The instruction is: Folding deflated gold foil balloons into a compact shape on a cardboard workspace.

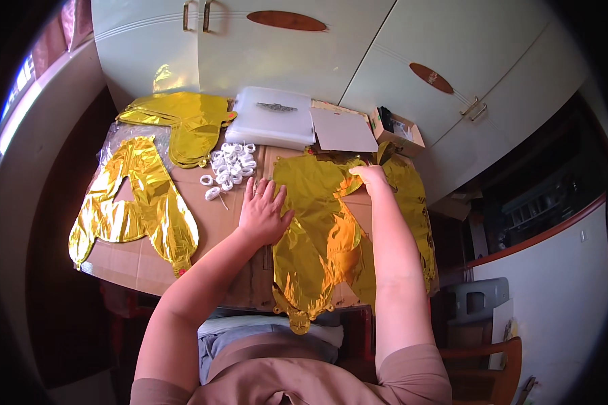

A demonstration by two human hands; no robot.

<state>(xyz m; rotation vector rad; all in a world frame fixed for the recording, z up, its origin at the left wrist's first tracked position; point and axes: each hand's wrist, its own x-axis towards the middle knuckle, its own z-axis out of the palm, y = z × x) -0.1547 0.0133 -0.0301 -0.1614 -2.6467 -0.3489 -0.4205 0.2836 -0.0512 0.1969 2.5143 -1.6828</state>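
Note:
A flat gold foil balloon [304, 236] lies uninflated before me, its lower tip hanging past the table's near edge. My left hand [263, 212] rests with fingers spread over its left edge and the cardboard. At its upper right, my right hand [370, 175] pinches the foil, and the sheet below that grip is creased and folded. More gold foil [417, 216] lies under and beyond my right forearm. Just past my left fingertips sits a pile of small white ribbon coils [233, 165].
Another flat gold balloon with two legs [125, 216] lies at the left. Behind it are stacked gold foil balloons [189, 121] and clear plastic. A translucent white case [270, 118], a grey-white board [344, 129] and a small open box [398, 131] line the back, before pale cabinets.

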